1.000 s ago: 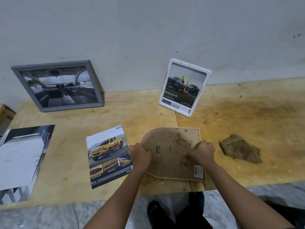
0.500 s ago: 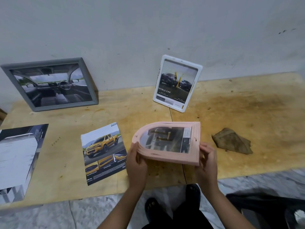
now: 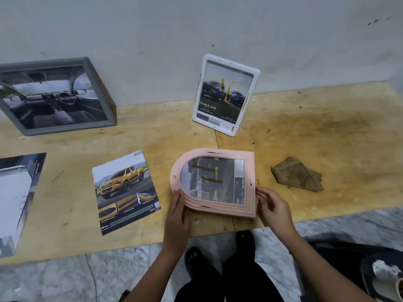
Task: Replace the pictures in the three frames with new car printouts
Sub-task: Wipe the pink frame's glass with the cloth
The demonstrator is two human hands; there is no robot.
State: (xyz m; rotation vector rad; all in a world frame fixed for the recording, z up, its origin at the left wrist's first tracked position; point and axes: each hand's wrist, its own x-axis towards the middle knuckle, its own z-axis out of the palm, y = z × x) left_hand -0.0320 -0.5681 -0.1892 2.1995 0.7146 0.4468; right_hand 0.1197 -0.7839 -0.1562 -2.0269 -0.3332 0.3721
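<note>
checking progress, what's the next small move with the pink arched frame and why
Probably stand the pink arched frame against the wall beside the grey rectangular frame and white rectangular frame, which lean there already. It is face up with a printout inside, left hand and right hand holding its ends.

This looks like a makeshift work corner in a plain room. A stained plywood tabletop (image 3: 305, 118) meets a scuffed white wall (image 3: 196, 25), with grey marbled floor tiles (image 3: 54, 280) below.
</note>
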